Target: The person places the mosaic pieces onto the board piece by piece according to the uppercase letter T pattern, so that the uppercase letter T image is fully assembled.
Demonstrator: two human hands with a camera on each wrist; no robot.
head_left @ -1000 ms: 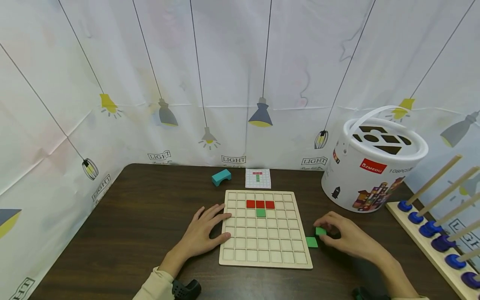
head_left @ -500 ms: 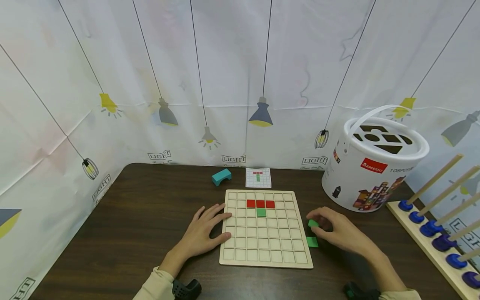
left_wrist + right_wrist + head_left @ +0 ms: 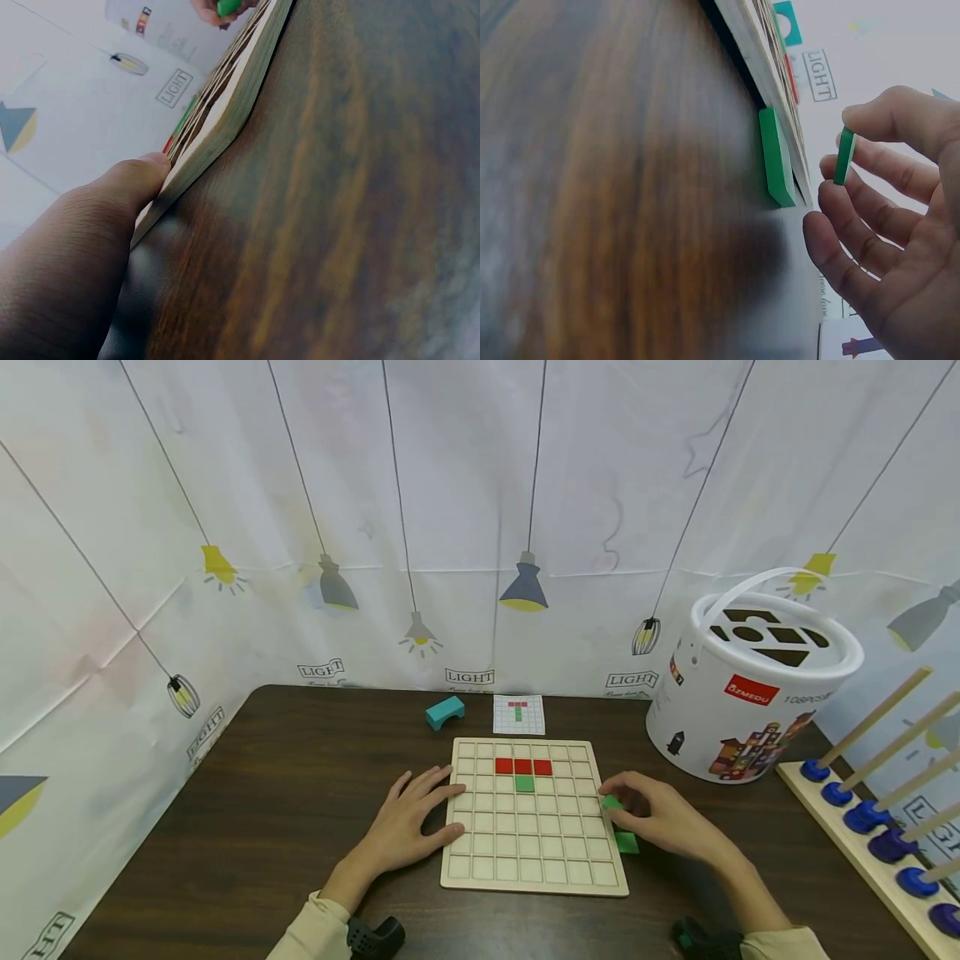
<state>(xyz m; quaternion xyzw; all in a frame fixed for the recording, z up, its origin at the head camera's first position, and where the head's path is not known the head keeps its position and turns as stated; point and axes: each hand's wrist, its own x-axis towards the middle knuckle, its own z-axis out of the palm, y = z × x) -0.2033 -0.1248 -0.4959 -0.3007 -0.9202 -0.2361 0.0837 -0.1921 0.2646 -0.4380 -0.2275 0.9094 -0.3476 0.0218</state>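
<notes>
A wooden grid board (image 3: 534, 868) lies on the dark table, with a row of three red tiles (image 3: 523, 767) and one green tile (image 3: 524, 784) under the middle one. My left hand (image 3: 408, 822) rests along the board's left edge, fingers spread; its thumb touches the rim in the left wrist view. Between thumb and fingers my right hand (image 3: 660, 814) pinches a small green square tile (image 3: 844, 156), held up near the board's right edge. Another green tile (image 3: 778, 159) lies on the table against that same edge, partly beneath the right hand in the head view.
Behind the board are a teal arch block (image 3: 446, 712) and a small printed pattern card (image 3: 531, 727). A white bucket (image 3: 690, 718) with a shape-sorter lid stands at the back right. Nearer on the right is a wooden peg rack (image 3: 847, 852) with blue beads.
My right hand has moved left and slightly away from me with the green tile, from beside the board to its right edge. My left hand has stayed on the board.
</notes>
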